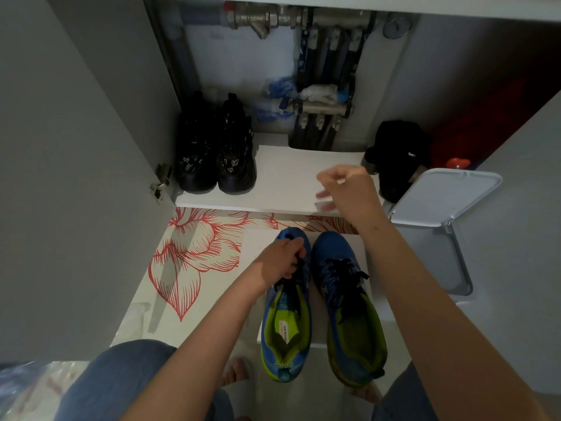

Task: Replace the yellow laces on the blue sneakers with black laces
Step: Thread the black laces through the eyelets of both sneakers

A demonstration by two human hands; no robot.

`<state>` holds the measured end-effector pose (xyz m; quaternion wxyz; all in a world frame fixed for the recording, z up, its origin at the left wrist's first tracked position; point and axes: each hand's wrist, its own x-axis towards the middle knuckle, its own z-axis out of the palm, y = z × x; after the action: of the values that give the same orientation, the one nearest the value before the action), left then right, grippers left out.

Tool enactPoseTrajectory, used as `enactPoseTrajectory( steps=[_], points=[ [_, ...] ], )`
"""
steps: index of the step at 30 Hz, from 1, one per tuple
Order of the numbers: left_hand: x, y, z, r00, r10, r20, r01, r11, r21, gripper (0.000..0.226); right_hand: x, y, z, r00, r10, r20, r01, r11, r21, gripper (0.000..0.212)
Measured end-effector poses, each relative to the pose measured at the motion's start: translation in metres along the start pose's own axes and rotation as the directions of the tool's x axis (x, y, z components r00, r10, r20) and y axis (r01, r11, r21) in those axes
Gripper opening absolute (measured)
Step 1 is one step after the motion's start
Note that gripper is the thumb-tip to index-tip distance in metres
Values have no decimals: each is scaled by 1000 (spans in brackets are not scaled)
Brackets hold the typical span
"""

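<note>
Two hands, two jobs. The left hand (280,261) is curled tight round the black laces (300,270) over the middle eyelets of the left sneaker (287,326). The right hand (344,189) is raised beyond the toes, blurred, fingers bunched — cannot tell whether it pinches a lace end or nothing.

Both blue sneakers stand side by side, toes away from the person, on a pale sheet (255,250) on the floor. The right sneaker (349,302) carries black lacing crossed up to the tongue, ends loose. No yellow laces in view.

Judgement: the task is far along — one shoe looks relaced, the other is being threaded or snugged; tying off likely remains.

Materials: blue mesh uppers, lime-green padded linings, flat woven laces.

Outward: a floor mat (194,253) with a red line-drawn flower, a white cabinet shelf (288,177) holding glossy black shoes (215,159), metal pipes (273,18), a black cap (397,153), a white bin lid (443,192) hinged open.
</note>
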<state>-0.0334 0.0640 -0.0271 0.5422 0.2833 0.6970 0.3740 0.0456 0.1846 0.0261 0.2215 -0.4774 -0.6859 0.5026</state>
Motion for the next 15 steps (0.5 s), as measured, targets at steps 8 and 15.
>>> enactPoseTrajectory(
  steps=[8,15],
  points=[
    [7,-10,-3,983,142,-115,-104,951,292,35,-22,35,6,707,335,622,-160,933,-321,28],
    [9,-13,-17,993,-93,-78,105,981,165,37,-34,54,11,671,302,677,-228,953,-200,26]
  ],
)
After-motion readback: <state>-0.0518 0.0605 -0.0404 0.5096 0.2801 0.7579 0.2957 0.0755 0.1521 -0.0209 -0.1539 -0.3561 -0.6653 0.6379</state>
